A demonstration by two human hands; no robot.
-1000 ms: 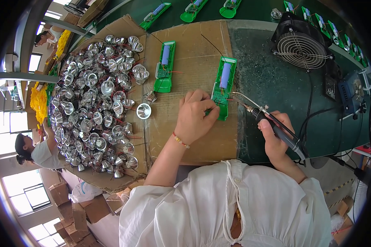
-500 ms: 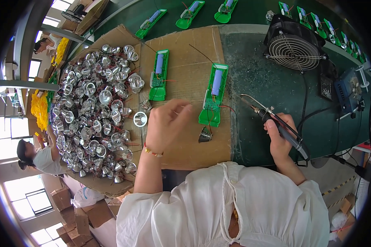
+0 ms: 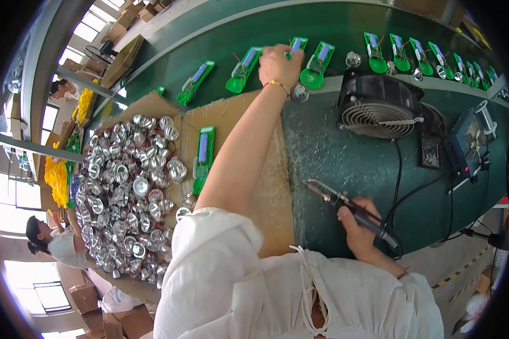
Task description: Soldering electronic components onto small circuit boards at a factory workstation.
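Observation:
My left hand (image 3: 281,66) reaches far across the bench, its fingers closed on a green flashlight housing (image 3: 297,44) with a blue battery in it. The hand hides most of this housing. A silver reflector cup (image 3: 300,93) lies beside my left wrist. My right hand (image 3: 361,226) grips a soldering iron (image 3: 370,219) by its dark handle, tip pointing up and left above the green bench top. Another green housing (image 3: 204,158) with a battery lies on the cardboard (image 3: 266,186), left of my left forearm, its lower end near my sleeve.
A heap of silver reflector cups (image 3: 124,198) covers the cardboard at left. Several green housings (image 3: 318,65) line the far strip. A black fan (image 3: 382,107) and a blue soldering station (image 3: 464,147) stand at right, with cables across the bench. People sit at far left.
My left hand has moved from the cardboard to the far row. The housing with the wired reflector has left the cardboard's right side. The view has shifted; my right hand still holds the iron.

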